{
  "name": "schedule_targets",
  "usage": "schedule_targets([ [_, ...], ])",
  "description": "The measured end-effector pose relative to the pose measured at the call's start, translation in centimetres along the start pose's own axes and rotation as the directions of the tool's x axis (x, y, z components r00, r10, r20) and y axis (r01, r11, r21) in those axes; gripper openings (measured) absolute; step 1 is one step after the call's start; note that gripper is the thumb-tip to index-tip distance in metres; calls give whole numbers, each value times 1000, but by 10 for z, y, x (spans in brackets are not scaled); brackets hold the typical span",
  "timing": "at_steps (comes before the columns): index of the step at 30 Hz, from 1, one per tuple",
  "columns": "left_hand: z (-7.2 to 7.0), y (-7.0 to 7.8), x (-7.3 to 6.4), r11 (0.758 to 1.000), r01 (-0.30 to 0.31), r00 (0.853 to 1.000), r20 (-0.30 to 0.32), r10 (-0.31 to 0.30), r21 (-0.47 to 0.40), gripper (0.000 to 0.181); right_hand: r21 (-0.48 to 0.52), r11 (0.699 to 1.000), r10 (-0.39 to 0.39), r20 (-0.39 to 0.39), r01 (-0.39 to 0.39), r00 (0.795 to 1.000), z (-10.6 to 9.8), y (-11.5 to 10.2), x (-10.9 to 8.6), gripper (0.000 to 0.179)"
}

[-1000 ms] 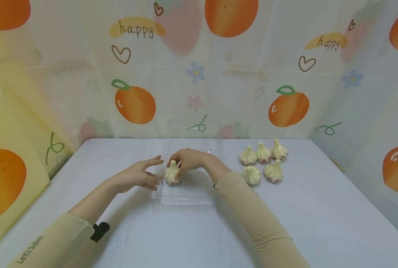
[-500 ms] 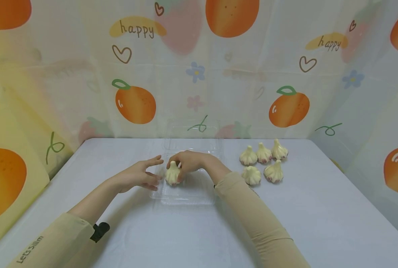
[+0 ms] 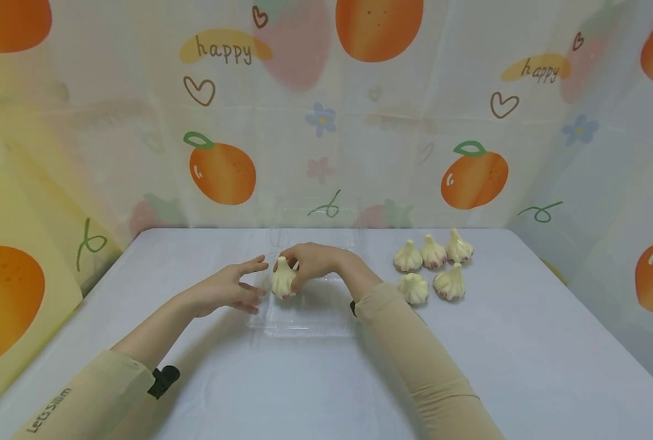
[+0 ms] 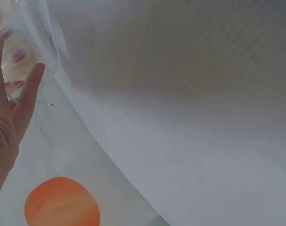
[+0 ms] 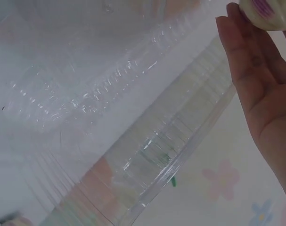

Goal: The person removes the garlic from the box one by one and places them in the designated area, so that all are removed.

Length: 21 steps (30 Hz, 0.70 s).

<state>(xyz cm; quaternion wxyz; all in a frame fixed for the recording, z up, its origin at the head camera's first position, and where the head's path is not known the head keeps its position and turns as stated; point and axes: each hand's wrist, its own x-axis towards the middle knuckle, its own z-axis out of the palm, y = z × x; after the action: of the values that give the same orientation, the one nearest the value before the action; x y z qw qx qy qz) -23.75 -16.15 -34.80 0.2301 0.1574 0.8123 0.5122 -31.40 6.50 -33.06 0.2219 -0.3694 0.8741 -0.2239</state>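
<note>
In the head view a garlic bulb (image 3: 284,280) stands upright in the left part of a clear plastic box (image 3: 315,327). My right hand (image 3: 318,261) reaches in from the right and pinches the bulb between thumb and fingers. Close to the box's left wall is my left hand (image 3: 224,288), its fingers spread and holding nothing. Through the clear wall, the left wrist view shows the bulb's purple-marked side (image 4: 18,55) beyond the fingers. A corner of the bulb (image 5: 270,13) appears by the fingertips in the right wrist view.
Several more garlic bulbs (image 3: 433,252) stand grouped on the white table (image 3: 524,342) to the right of the box. The box's clear lid (image 3: 315,223) stands raised at the back. A printed curtain (image 3: 381,122) hangs behind the table's far edge.
The garlic bulb in my right hand has risen slightly over the last half second. My left hand holds its place, and the other bulbs have not moved.
</note>
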Motion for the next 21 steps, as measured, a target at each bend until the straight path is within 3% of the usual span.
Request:
schedule_targets([
  [21, -1, 0, 1, 1000, 8, 1000, 5, -8, 17, 79, 67, 996, -59, -39, 61, 998, -19, -4, -8, 48],
])
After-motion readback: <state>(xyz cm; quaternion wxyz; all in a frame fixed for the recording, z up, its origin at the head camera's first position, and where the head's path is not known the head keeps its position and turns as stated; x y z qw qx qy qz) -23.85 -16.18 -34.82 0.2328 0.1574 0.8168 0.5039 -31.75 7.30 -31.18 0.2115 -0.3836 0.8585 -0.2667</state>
